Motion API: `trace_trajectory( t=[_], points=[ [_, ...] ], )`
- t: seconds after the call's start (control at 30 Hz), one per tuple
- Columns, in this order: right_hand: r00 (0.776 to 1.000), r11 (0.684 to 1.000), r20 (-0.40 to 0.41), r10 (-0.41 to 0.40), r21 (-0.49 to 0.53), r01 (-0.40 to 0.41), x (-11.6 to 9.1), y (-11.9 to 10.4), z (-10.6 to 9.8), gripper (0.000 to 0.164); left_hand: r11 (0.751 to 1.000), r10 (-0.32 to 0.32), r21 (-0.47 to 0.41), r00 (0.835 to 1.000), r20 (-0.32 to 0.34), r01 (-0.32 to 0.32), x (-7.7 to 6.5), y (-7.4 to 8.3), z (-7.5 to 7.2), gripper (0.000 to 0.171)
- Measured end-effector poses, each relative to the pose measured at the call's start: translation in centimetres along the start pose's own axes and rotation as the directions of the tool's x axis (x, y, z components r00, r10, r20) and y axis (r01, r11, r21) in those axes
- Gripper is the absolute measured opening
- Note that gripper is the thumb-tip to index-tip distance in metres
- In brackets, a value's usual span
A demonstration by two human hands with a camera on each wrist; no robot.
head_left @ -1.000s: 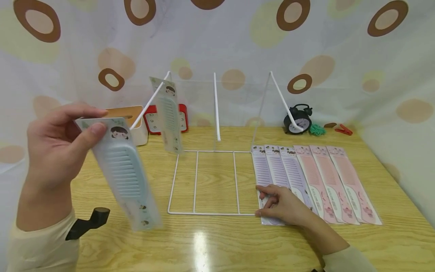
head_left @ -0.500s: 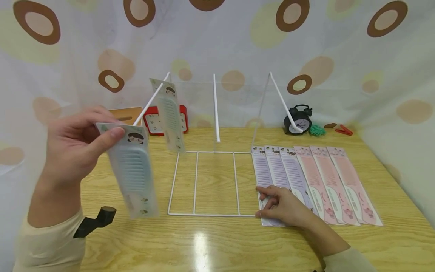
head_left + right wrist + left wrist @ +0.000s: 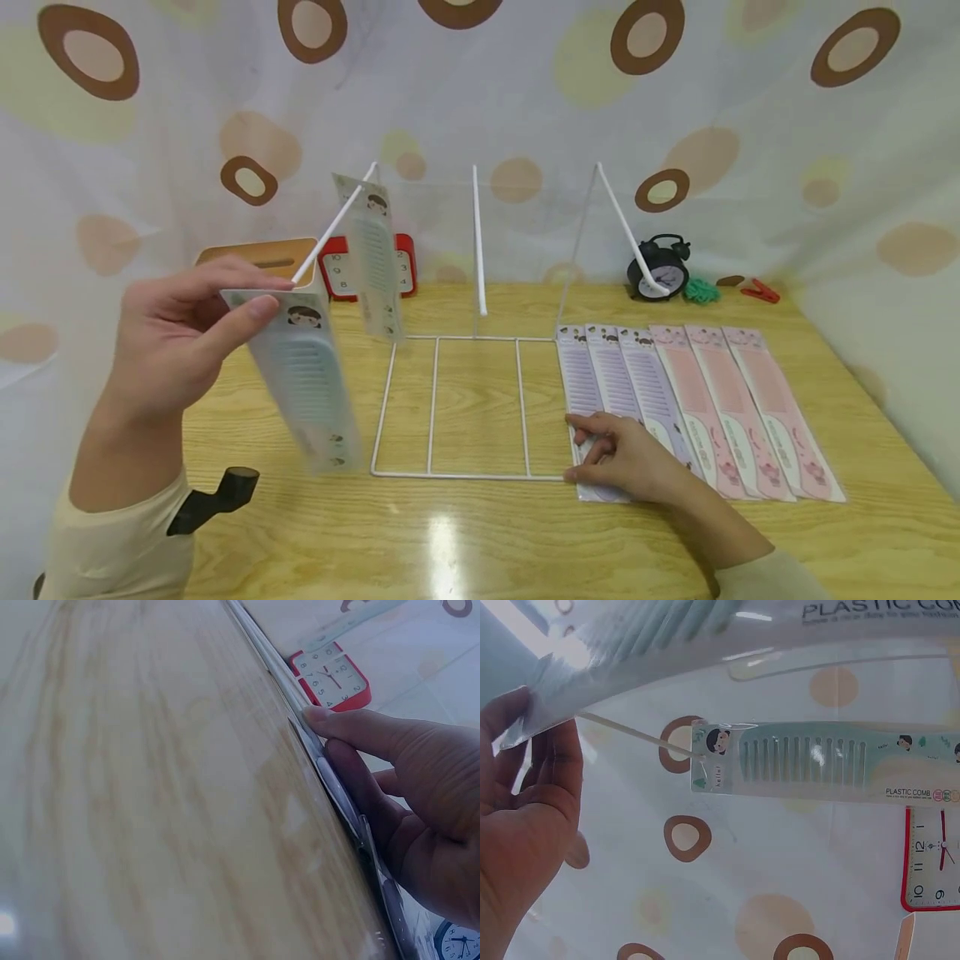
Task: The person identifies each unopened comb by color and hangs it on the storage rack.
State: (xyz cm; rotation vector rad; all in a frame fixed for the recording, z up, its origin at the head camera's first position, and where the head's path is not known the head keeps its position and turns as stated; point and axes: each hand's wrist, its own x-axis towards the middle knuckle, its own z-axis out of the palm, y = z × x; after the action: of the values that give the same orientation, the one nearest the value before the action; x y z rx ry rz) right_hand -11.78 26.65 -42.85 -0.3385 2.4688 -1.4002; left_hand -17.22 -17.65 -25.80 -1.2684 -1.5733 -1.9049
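Currently: mint comb pack (image 3: 307, 387) in left hand (image 3: 183, 342), top edge at the rod tip

Left hand clamped on the pack's top corner, thumb on the near face, fingers behind. Pack hangs tilted, lower end swung toward the rack, clear of the table (image 3: 322, 550). Top edge meets the front end of the left rod (image 3: 330, 229); can't tell if the rod is through it.

Second mint pack (image 3: 375, 258) hangs farther back on that same rod. Left wrist view reads "PLASTIC COMB" on it. Middle rod (image 3: 479, 250) and right rod (image 3: 626, 221) carry no packs.

Right hand (image 3: 626, 458): thumb and forefinger tips apart, at the front right corner of the white wire rack (image 3: 480, 477), hand over the lower ends of the purple packs. Can't tell how firm the contact is.

Right of rack, side by side: three purple comb packs (image 3: 617, 375), then three pink comb packs (image 3: 716, 396).

Behind: tan-topped white box (image 3: 255, 252) and red clock (image 3: 341, 268) at left; black alarm clock (image 3: 663, 273), green coil (image 3: 701, 290), red clip (image 3: 761, 291) at right.
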Motion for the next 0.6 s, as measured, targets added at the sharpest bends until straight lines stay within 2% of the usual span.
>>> trace_trajectory(
  t=[0.27,0.43,0.53,0.6],
  points=[
    [1.0,1.0,0.001,-0.002,0.022,0.002,-0.17,0.2,0.26,0.081,1.0,-0.016,-0.024,0.997,0.072,0.018,-0.37,-0.6,-0.18,0.017],
    [1.0,1.0,0.001,-0.011,0.002,0.011,-0.09,0.4,0.12,0.081,0.986,-0.02,-0.163,0.995,0.096,0.036,-0.44,-0.9,0.01,0.019],
    [1.0,1.0,0.003,-0.02,-0.009,0.02,0.01,0.44,0.08,0.081,0.965,-0.06,-0.248,0.993,0.106,0.085,-0.28,-0.86,-0.04,0.024],
    [1.0,1.0,0.002,-0.024,-0.006,0.024,0.07,0.37,0.05,0.081,0.958,-0.106,-0.256,0.989,0.103,0.129,-0.14,-0.86,-0.14,0.029]
  ],
)
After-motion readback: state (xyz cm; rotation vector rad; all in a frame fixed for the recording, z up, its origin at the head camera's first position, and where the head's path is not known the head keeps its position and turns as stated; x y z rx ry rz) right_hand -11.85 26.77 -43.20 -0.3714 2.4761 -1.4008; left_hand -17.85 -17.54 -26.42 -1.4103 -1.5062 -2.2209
